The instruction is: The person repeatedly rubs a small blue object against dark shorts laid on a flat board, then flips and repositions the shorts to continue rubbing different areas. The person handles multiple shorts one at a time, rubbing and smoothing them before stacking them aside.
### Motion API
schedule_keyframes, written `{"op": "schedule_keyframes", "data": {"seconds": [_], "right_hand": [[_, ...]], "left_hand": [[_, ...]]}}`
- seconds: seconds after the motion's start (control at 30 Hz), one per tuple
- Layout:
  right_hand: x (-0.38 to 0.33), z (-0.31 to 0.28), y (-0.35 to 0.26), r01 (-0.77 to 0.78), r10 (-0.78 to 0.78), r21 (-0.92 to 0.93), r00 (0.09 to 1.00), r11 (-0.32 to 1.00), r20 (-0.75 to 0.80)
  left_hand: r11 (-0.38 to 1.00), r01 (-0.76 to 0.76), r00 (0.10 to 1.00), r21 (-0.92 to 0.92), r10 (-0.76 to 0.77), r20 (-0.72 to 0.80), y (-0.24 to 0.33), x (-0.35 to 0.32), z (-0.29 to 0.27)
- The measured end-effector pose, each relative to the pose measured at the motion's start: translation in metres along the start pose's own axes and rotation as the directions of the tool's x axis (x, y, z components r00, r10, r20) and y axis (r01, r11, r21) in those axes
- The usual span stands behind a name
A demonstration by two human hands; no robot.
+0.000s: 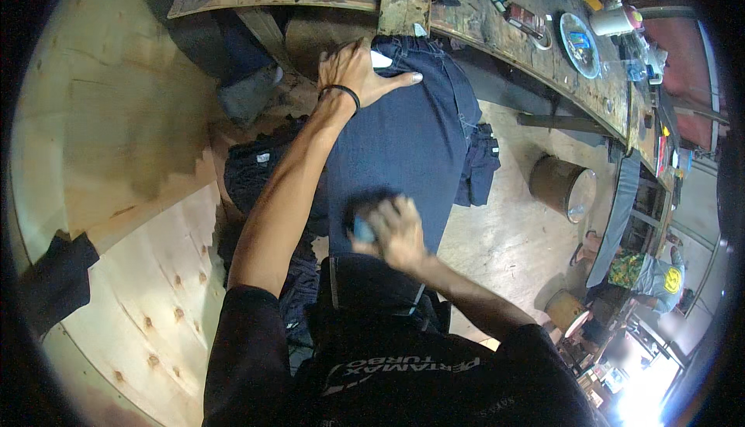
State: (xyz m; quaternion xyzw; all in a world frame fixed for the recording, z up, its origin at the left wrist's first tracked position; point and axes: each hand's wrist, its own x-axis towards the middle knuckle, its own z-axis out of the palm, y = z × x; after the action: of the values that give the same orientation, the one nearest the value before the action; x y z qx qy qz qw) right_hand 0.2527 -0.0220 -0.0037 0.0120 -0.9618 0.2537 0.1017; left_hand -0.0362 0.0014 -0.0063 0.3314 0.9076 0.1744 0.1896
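A pair of dark blue denim trousers (400,140) lies stretched lengthwise in front of me, its waistband at the far end. My left hand (353,74) presses near the waistband, thumb stretched across the denim and fingers spread toward the left edge. A white patch (380,60) shows beside that hand. Lower on the cloth, my right hand (396,233) is blurred by motion, its fingers closed round a small light-blue object (362,230). A dark smear next to it is too blurred to make out.
More dark garments (260,159) lie beneath and left of the trousers. A worn wooden workbench (481,31) crosses the far side, bearing a plate (580,45), a mug (613,21) and tape. At right are a brown drum (563,188) and another person (648,279).
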Motion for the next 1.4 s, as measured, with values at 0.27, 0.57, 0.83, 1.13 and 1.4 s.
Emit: {"op": "schedule_keyframes", "data": {"seconds": [0.27,0.57,0.83,1.13,1.4], "right_hand": [[0.04,-0.01,0.039,-0.062,0.056,-0.09,0.996,0.994,-0.067],[0.031,-0.032,0.053,-0.047,0.05,-0.046,0.997,0.998,0.058],[-0.029,-0.033,0.021,-0.004,-0.025,0.237,0.993,0.972,0.12],[-0.047,-0.032,0.009,-0.221,0.207,0.19,0.974,0.957,0.091],[0.017,-0.012,-0.009,-0.227,0.221,0.079,0.973,0.971,0.071]], "left_hand": [[0.996,0.085,0.994,-0.027,-0.083,0.068,0.003,0.006,-0.003],[0.997,0.075,0.997,-0.018,-0.074,0.016,0.005,0.004,0.001],[0.997,0.059,0.996,0.048,-0.055,-0.077,0.006,0.005,0.002],[0.994,0.111,0.994,-0.023,-0.11,0.028,0.005,0.007,0.007],[0.999,0.046,0.999,0.017,-0.046,-0.022,0.001,0.004,0.008]]}}
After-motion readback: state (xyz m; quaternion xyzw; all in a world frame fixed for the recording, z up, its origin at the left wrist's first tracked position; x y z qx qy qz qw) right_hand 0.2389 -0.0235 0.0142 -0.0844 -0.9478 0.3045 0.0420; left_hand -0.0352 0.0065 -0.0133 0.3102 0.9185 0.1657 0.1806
